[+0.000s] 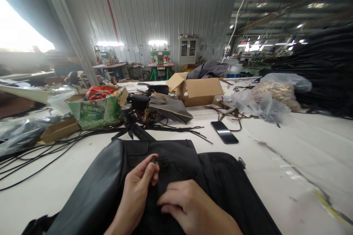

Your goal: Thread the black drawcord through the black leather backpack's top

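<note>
A black bag [104, 176] lies across the table in front of me, its smooth left side bulging and a flatter panel [223, 169] spreading to the right. Between thumb and fingers my left hand [139, 181] pinches a small black buckle [163, 162], with its prongs pointing right over the bag. Lower and to the right, my right hand [186, 200] hovers over or rests on the dark fabric. Its fingers are bent and drawn together; whatever may be between them is hidden. A thin black cord [179, 169] curves across the panel beyond it.
A phone [224, 132] lies right of the bag. Behind stand an open cardboard box [204, 91] and a green carton [92, 112] holding orange material. Black cords [55, 150] trail over the left of the table [275, 176]; plastic bags [271, 104] and dark stacked material [328, 66] are at right.
</note>
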